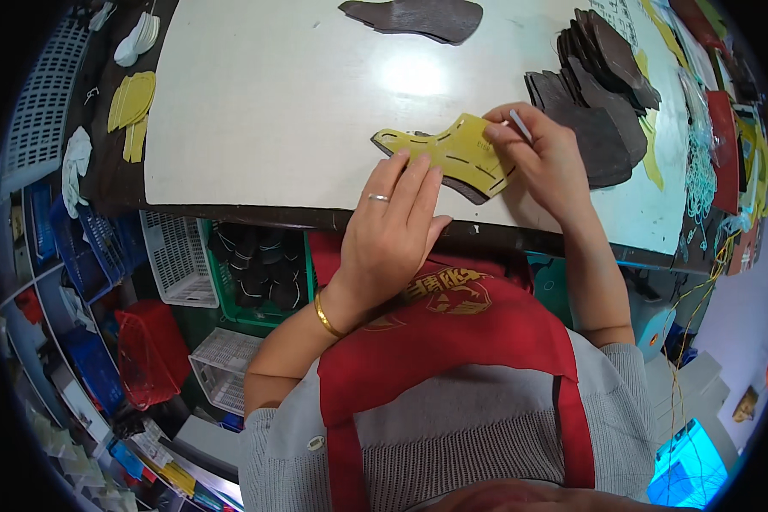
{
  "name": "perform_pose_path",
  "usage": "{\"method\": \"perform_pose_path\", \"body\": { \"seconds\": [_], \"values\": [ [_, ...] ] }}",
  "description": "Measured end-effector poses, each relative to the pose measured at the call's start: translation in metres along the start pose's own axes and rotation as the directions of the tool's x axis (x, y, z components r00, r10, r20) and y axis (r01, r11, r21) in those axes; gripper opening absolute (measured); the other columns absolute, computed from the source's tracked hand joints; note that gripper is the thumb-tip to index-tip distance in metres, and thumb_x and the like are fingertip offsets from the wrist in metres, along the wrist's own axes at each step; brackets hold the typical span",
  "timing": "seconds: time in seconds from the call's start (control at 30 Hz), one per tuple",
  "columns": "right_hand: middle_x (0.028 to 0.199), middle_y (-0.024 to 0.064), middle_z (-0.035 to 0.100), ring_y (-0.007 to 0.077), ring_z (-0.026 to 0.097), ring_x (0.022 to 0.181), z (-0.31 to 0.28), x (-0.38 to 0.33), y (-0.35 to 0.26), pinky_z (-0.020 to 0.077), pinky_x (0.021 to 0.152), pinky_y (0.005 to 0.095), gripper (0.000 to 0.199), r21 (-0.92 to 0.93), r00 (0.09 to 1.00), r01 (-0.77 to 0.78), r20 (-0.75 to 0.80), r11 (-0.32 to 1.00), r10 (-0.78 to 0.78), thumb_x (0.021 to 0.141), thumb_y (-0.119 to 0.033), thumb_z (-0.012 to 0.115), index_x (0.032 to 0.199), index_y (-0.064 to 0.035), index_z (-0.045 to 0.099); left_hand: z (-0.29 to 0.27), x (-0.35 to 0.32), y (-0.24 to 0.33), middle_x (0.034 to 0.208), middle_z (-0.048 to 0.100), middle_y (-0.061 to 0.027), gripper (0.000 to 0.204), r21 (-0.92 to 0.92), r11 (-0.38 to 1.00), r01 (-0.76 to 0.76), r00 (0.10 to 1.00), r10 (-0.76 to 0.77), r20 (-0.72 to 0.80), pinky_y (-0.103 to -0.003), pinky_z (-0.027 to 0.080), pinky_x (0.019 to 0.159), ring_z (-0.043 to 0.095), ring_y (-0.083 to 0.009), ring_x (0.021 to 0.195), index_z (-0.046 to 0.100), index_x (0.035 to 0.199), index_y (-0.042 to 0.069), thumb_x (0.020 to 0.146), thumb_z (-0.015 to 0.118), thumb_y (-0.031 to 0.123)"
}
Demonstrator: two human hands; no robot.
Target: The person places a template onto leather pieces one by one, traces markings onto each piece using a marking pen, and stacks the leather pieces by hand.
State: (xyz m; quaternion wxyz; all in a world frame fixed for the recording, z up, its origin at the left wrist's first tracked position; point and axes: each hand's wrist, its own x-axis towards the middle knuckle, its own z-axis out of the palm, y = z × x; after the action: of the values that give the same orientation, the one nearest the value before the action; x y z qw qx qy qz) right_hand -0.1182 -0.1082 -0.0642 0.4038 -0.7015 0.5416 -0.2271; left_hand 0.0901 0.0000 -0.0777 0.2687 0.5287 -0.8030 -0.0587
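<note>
A yellow pattern template (465,147) with dashed slots lies on a dark brown leather piece (467,189), whose edge shows along the template's lower side and left tip. My left hand (392,218) rests with fingers stretched out, its fingertips on the template's near edge. A ring and a gold bangle are on that hand and wrist. At the template's right end, my right hand (544,154) is closed around a slim pale pen-like marker (520,126), its fingertips against the template. The marker's tip is hidden by the fingers.
Stacked dark leather pieces (589,128) lie right of my right hand. Another dark pile (418,19) is at the far edge of the white table (247,111). Yellow templates (131,102) sit at left, tangled cords (700,162) at right. Crates (179,256) stand below the front edge.
</note>
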Motion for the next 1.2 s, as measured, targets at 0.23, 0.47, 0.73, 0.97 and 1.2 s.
{"method": "perform_pose_path", "body": {
  "seconds": [0.23, 0.47, 0.73, 0.97, 1.2],
  "values": [
    [0.079, 0.0122, 0.074, 0.0268, 0.074, 0.072, 0.016, -0.013, -0.001, 0.0548, 0.065, 0.0356, 0.022, -0.184, 0.994, 0.044, -0.086, 0.982, -0.061, 0.098, -0.027, 0.067, 0.107, -0.0081, 0.073, 0.005, 0.0, -0.008, 0.124, 0.064, -0.0228, 0.048, -0.049, 0.999, -0.015, 1.0, 0.015, 0.002, -0.044, 0.054, 0.099, 0.06, -0.0403, 0.122, 0.066, 0.118, -0.009, 0.078, 0.083, 0.011],
    [0.081, 0.0127, 0.074, 0.0268, 0.074, 0.073, -0.007, -0.007, 0.009, 0.0556, 0.067, 0.0351, 0.025, -0.035, 0.997, -0.067, -0.035, 0.997, 0.066, 0.092, -0.025, 0.074, 0.111, -0.0084, 0.073, 0.007, 0.017, -0.023, 0.104, 0.07, -0.0116, 0.032, 0.053, 0.991, -0.122, 0.989, 0.125, -0.074, -0.038, 0.058, 0.086, 0.067, -0.0296, 0.101, 0.072, 0.11, -0.002, 0.079, 0.074, 0.005],
    [0.085, 0.0125, 0.074, 0.0301, 0.072, 0.075, -0.005, -0.021, 0.009, 0.0555, 0.068, 0.0374, 0.021, -0.252, 0.987, 0.059, -0.13, 0.966, -0.094, 0.087, -0.025, 0.078, 0.096, -0.0066, 0.077, 0.002, 0.023, -0.025, 0.102, 0.067, -0.0042, 0.038, 0.096, 0.973, -0.208, 0.978, 0.204, 0.049, -0.032, 0.058, 0.07, 0.066, -0.0234, 0.094, 0.074, 0.113, 0.009, 0.075, 0.072, 0.01],
    [0.087, 0.0076, 0.07, 0.0287, 0.069, 0.083, -0.013, -0.012, 0.004, 0.0544, 0.07, 0.0397, 0.013, -0.498, 0.954, 0.158, -0.146, 0.853, -0.262, 0.091, -0.024, 0.072, 0.095, -0.011, 0.074, 0.004, 0.021, -0.015, 0.107, 0.065, -0.0132, 0.037, 0.104, 0.975, -0.197, 0.98, 0.191, 0.063, -0.042, 0.058, 0.088, 0.064, -0.0297, 0.1, 0.072, 0.116, 0.002, 0.079, 0.072, 0.01],
    [0.089, 0.0067, 0.071, 0.0266, 0.069, 0.078, -0.002, 0.018, -0.028, 0.0533, 0.063, 0.0385, 0.02, -0.432, 0.832, 0.541, 0.153, 0.721, -0.533, 0.097, -0.029, 0.06, 0.104, -0.0125, 0.069, 0.008, 0.014, -0.008, 0.113, 0.064, -0.0183, 0.04, 0.107, 0.976, -0.19, 0.981, 0.183, 0.072, -0.049, 0.053, 0.1, 0.063, -0.0332, 0.108, 0.069, 0.117, -0.006, 0.083, 0.07, 0.015]
  ]
}}
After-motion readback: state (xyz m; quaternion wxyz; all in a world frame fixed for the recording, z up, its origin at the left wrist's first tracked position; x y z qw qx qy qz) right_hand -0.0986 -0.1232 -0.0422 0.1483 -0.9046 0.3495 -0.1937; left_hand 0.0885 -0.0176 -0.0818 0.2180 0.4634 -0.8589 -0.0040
